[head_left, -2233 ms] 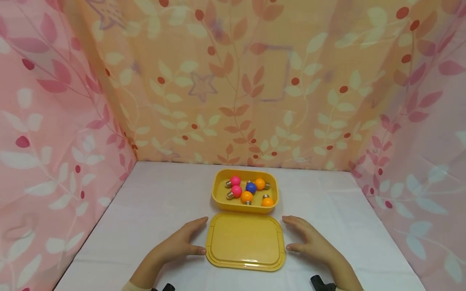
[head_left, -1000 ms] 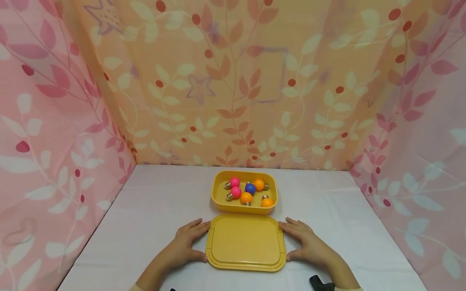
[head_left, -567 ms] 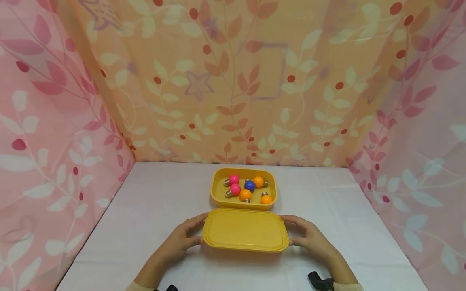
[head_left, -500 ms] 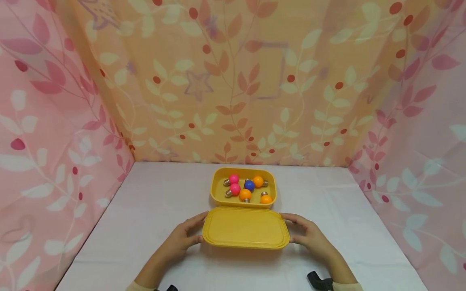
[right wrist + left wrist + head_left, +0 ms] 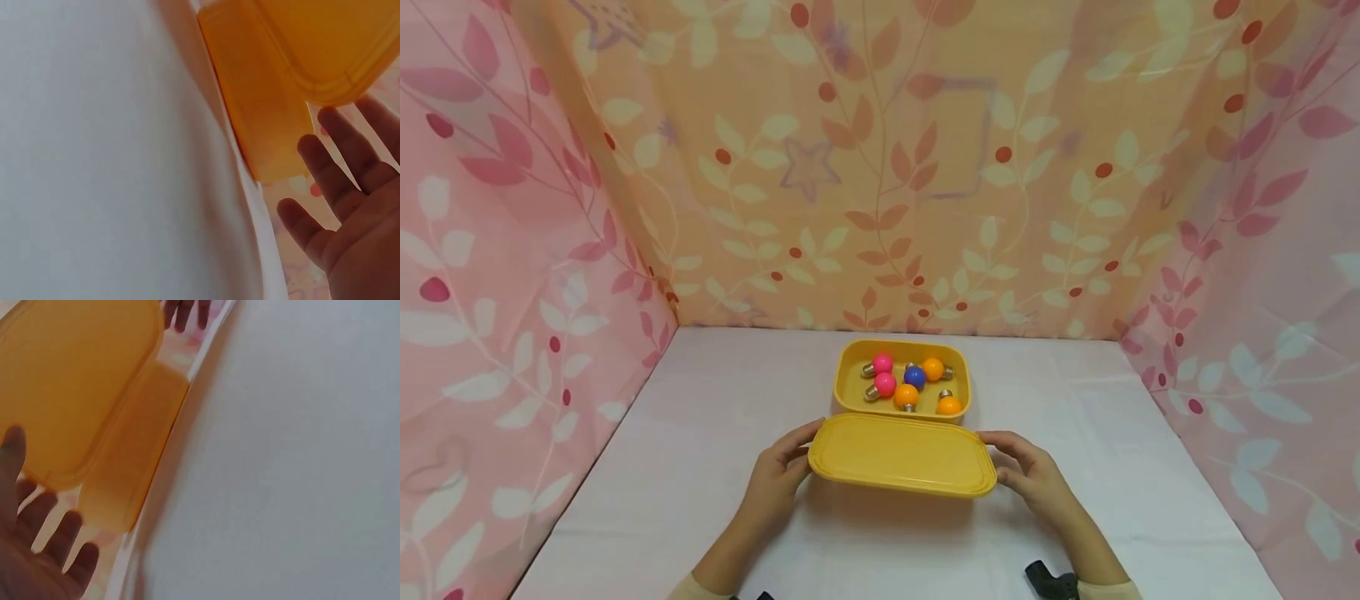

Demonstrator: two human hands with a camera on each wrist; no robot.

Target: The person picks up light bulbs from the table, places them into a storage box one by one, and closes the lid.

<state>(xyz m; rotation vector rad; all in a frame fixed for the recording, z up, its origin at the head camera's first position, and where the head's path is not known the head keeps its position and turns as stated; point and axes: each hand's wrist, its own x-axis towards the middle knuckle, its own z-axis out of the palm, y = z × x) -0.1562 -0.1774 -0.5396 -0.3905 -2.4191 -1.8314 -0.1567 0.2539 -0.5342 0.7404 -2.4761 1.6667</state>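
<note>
A yellow plastic lid is held above the table, its near edge raised and its far edge overlapping the box's front in the head view. My left hand grips the lid's left end, thumb near and fingers at the far corner. At the right end, my right hand grips it likewise. Behind the lid stands an uncovered yellow box with small screw-base light bulbs inside: two pink bulbs, one blue bulb and three orange bulbs. Both wrist views show the lid's underside and the box's outer wall.
A white cloth covers the table. Pink leaf-patterned curtains line the sides, and an orange one hangs behind the box. Black wrist mounts show at the lower edge.
The lid lay flat on the table with both hands beside it. Both hands have taken hold of its ends, lifted it and moved it toward the box, tilting it. The box has stayed put.
</note>
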